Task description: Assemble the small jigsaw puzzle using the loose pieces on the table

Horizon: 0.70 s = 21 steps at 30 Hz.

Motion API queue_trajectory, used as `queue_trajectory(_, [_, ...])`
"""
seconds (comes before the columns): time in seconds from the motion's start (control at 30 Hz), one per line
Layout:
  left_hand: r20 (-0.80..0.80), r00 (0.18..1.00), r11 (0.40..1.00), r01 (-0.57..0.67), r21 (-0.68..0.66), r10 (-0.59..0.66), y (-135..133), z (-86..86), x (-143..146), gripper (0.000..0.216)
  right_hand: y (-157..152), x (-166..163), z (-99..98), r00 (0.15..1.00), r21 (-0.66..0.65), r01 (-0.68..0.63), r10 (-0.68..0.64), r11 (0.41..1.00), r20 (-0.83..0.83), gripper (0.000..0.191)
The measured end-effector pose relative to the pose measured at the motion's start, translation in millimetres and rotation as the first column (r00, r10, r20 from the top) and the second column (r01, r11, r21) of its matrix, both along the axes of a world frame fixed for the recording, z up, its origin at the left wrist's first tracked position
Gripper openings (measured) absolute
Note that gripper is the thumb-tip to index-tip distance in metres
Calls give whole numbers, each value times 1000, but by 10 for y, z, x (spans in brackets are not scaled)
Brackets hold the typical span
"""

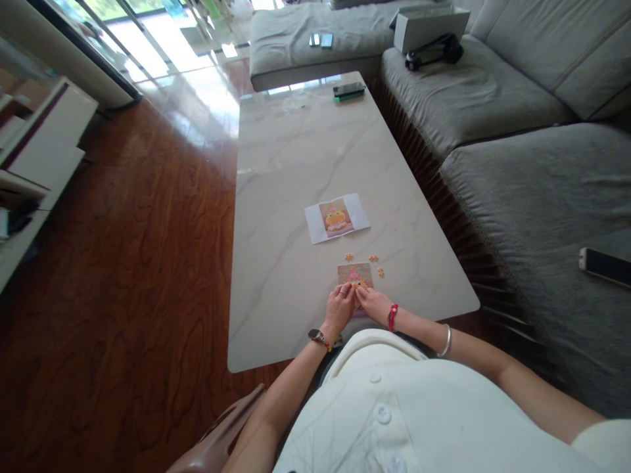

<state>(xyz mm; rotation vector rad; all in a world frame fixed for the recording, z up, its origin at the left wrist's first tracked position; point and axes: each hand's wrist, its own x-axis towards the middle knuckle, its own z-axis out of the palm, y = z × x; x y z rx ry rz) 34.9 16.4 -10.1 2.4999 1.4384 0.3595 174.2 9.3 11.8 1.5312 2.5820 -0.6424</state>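
Observation:
A small partly built jigsaw puzzle [355, 272] lies on the marble coffee table [296, 171] near its front edge. My left hand [340, 307] and my right hand [373, 303] rest on the puzzle's near edge, fingertips meeting and pressed down on it. The fingers look bent together; what is under them is too small to name. A few loose orange pieces [373, 259] lie just beyond the puzzle. Further out lies a white sheet with the reference picture [336, 218].
A grey sofa [517, 118] runs along the right side, with a phone [605, 266] on its seat, and a box [430, 26] and a black headset [434, 51] at the far end. A dark phone [349, 90] sits on the table's far edge. Wooden floor lies left.

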Motion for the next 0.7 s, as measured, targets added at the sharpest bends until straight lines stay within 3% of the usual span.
queue_trajectory(0.2, [-18, 999, 999, -49, 7, 49, 6, -10, 51, 27, 63, 261, -83, 935, -11, 104, -102, 994, -340, 32])
queue_trajectory(0.27, [-28, 997, 997, -72, 18, 73, -10, -21, 61, 32, 125, 459, -119, 879, 22, 279, -246, 960, -409, 32])
queue_trajectory(0.3, [-36, 996, 997, -76, 25, 77, -22, -26, 63, 35, 167, 551, -133, 847, 48, 395, -344, 917, -406, 31])
queue_trajectory(0.37, [-55, 996, 997, -69, 36, 71, -47, -35, 61, 39, 271, 681, -155, 816, 73, 509, -454, 858, -357, 26])
queue_trajectory(0.57, [-64, 994, 996, -84, 20, 85, -110, -59, 98, 41, 534, 676, -186, 831, -7, 507, -491, 862, -261, 14])
queue_trajectory(0.63, [-26, 991, 991, -135, 6, 135, -130, -66, 123, 42, 559, 660, -181, 789, -59, 533, -521, 844, -326, 10])
queue_trajectory(0.7, [41, 983, 983, -180, -21, 181, -141, -66, 135, 42, 558, 643, -169, 690, -180, 564, -579, 806, -434, 9])
